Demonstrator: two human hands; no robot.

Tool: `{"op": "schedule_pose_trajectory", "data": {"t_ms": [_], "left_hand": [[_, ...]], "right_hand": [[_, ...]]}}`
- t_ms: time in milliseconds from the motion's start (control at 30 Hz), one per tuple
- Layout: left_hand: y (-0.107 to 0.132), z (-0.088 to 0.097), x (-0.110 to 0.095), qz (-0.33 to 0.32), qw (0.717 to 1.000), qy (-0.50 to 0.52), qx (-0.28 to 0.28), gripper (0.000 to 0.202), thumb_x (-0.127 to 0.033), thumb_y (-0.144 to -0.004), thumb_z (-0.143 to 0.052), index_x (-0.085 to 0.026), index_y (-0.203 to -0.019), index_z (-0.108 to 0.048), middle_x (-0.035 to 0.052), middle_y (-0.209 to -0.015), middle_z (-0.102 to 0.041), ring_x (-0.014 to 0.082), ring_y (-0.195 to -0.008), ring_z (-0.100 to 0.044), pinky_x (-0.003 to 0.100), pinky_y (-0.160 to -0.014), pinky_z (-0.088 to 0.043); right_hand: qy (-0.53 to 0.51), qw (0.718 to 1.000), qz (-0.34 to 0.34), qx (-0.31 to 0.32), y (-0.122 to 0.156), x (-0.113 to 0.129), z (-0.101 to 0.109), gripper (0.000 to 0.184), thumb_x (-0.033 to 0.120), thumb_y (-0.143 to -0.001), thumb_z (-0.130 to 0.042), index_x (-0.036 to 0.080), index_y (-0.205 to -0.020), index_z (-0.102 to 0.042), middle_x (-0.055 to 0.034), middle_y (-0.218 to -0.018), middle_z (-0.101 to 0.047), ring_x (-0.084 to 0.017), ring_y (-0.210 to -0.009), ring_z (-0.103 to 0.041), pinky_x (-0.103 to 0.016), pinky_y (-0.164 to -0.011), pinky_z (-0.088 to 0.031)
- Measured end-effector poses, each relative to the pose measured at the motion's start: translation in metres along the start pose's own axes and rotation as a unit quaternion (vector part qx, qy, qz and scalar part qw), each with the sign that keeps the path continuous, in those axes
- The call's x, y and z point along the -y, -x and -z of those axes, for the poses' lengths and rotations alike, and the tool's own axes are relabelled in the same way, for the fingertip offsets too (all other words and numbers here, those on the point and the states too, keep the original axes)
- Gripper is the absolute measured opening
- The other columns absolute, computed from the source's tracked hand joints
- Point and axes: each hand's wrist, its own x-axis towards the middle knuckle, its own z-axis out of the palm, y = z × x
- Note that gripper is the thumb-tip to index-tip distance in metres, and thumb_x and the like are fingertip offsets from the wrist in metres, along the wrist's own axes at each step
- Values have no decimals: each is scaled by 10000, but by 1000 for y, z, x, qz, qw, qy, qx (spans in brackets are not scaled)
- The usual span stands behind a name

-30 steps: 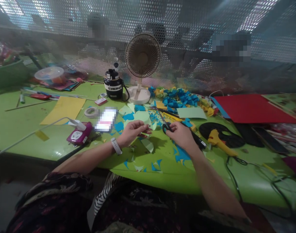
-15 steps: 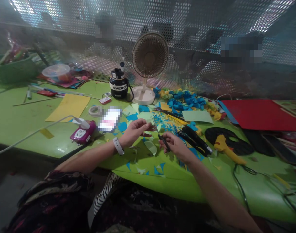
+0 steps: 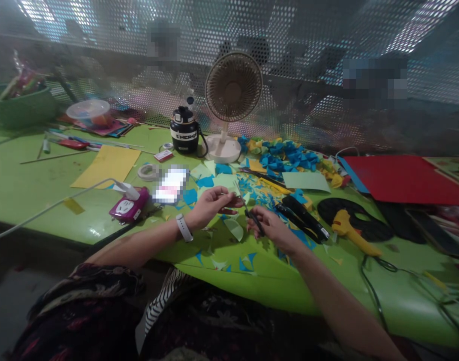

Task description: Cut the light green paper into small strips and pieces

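My right hand (image 3: 267,224) is closed around the dark handles of a pair of scissors (image 3: 256,223). Their blades point up and away, ending close to the fingertips of my left hand (image 3: 216,201). Thumb and fingers of that hand are pinched together; whatever they grip is too small and covered to make out. Just below and between the hands lies a rounded light green paper piece (image 3: 235,229). Blue, green and yellow paper scraps (image 3: 248,260) are scattered around both hands on the green table (image 3: 222,281).
A fan (image 3: 233,87) and a black bottle (image 3: 184,131) stand behind. Left are a blurred phone (image 3: 171,185), a tape roll (image 3: 149,172) and a purple power socket (image 3: 130,205). Right of my hands lie a black stapler (image 3: 304,218) and a yellow glue gun (image 3: 353,233) with its cord.
My left hand has shifted very slightly down and right by the scissor blades. My right hand still holds the scissors in nearly the same spot.
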Motion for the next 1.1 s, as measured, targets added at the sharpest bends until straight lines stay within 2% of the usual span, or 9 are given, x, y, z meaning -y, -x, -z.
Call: {"op": "schedule_pose_trajectory", "data": {"t_ms": [200,833,1100], "left_hand": [[0,1,0,0,1000,-9,7,409,-432,-759,-799,-152,-827,-509,115,-919,-763,255,-928,-746,372,-790,-598],[-2,3,1,-4,1000,6,28,423,-427,-745,-815,-159,-835,-500,103,-874,-764,281,-943,-746,419,-819,-598],[-1,3,1,-5,999,4,32,414,-421,-746,-815,-157,-821,-505,104,-871,-763,272,-926,-750,398,-806,-603]], "right_hand": [[-2,1000,-1,8,-1,-4,2,508,594,-634,-799,218,-790,-496,39,-673,-545,-104,-552,-468,-259,-498,-403],[20,999,1,25,2,6,3,566,710,-632,-739,217,-760,-492,21,-677,-594,-105,-541,-474,-266,-501,-401],[28,999,8,25,3,5,4,538,694,-664,-725,217,-753,-493,18,-665,-594,-101,-522,-453,-264,-494,-372]]}}
